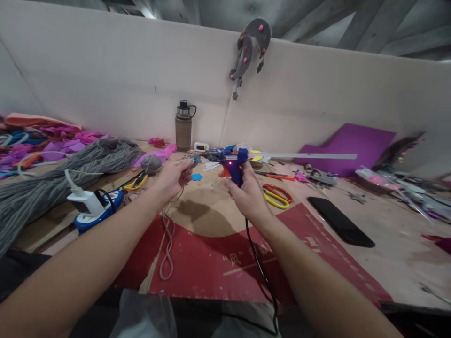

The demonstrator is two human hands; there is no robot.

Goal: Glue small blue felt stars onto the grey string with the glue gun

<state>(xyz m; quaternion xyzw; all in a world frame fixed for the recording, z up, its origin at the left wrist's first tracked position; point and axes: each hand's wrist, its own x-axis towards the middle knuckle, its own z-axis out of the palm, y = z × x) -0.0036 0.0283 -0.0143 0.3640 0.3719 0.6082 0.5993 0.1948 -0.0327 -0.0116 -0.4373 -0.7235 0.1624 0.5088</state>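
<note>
My right hand (pixel 246 192) is wrapped round the grip of a blue hot glue gun (pixel 233 165), whose red light is lit and whose nozzle points left. Its black cord (pixel 260 272) runs down toward me. My left hand (pixel 174 176) pinches a small dark, beaded piece (pixel 195 160) held just left of the nozzle. A grey cord (pixel 168 244) hangs from the left hand and loops over the red and brown cardboard sheet (pixel 211 258). A small blue star shape (pixel 197 177) lies on the cardboard under the hands.
Yellow-handled scissors (pixel 276 195) and a black phone (pixel 340 221) lie to the right. A grey yarn bundle (pixel 52 180), white charger on a blue power strip (pixel 92 206) and a yarn ball (pixel 151 164) are left. A bottle (pixel 183 126) stands by the wall. Purple foam sheet (pixel 348 148) far right.
</note>
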